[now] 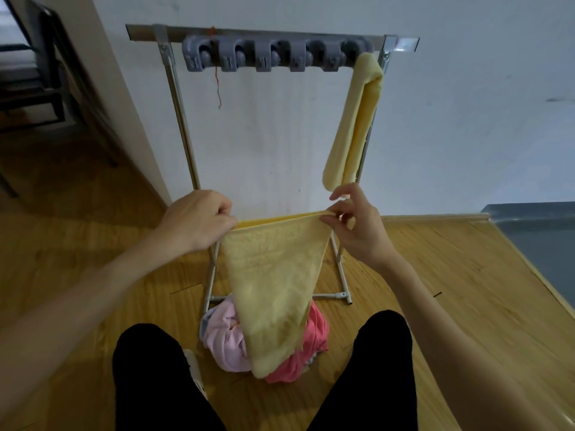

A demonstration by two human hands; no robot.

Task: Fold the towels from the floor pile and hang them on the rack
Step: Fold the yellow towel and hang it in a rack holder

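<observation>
A yellow towel [273, 281] hangs stretched between my two hands in front of the rack, its lower end drooping onto the floor pile. My left hand [199, 217] is closed on its top left corner. My right hand [351, 219] pinches the top right corner with thumb and fingers. The metal rack [174, 98] stands against the white wall, with a grey clip holder [273, 54] on its top bar. A second yellow towel [354, 122], folded, hangs from the rack's right end. The floor pile holds a pale pink towel [225, 340] and a deeper pink towel [311, 346].
My legs in black trousers [373, 374] stand either side of the pile on the wooden floor. A dark chair [46, 73] stands at the far left behind the wall corner. A grey lowered floor area [541, 231] lies to the right. A red thread [217, 85] dangles from the rack.
</observation>
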